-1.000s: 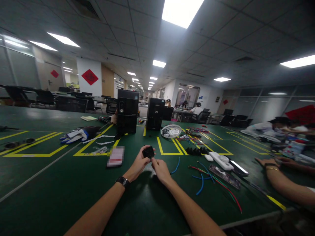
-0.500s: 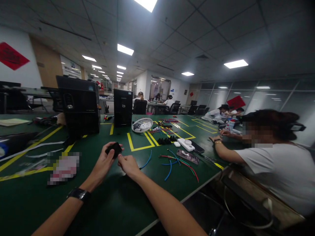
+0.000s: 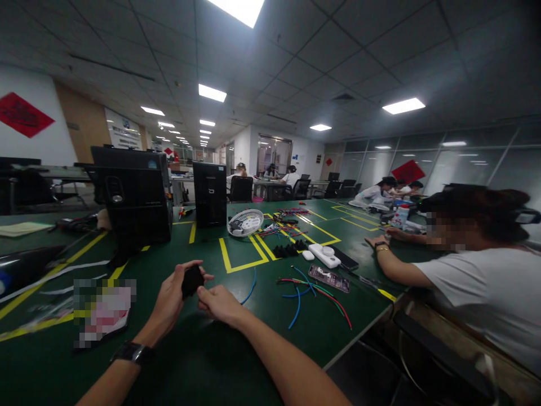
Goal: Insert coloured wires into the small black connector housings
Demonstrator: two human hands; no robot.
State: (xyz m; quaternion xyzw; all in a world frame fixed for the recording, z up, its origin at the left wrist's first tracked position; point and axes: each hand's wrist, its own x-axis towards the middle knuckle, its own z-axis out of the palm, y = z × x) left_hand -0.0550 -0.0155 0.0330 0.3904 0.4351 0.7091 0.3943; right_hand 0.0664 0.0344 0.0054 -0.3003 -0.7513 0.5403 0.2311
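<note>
My left hand [image 3: 171, 293] is closed around a small black block [image 3: 193, 280], held up over the table with fingers along its back and side. Just right of the block, my right hand [image 3: 220, 301] is pinched, its fingertips close to the block's lower edge. A blue wire [image 3: 252, 288] comes out from behind my right hand and curves up to the right; its gripped end is hidden by the fingers. Further right on the green table [image 3: 203, 361] lie loose blue wires [image 3: 298, 304], with a red wire [image 3: 344, 313] and a green wire among them.
Several black pieces [image 3: 289, 248] lie beyond my hands, near a white basket [image 3: 245, 223] and a wire pile. A phone [image 3: 329, 278] and white power strip [image 3: 324, 255] lie right. Two black computer cases [image 3: 210, 194] stand behind. A co-worker [image 3: 477, 276] sits at right.
The view has tilted up slightly, so the table sits lower in the picture. The black block has turned in my left hand. The blue wire has moved along with my right hand.
</note>
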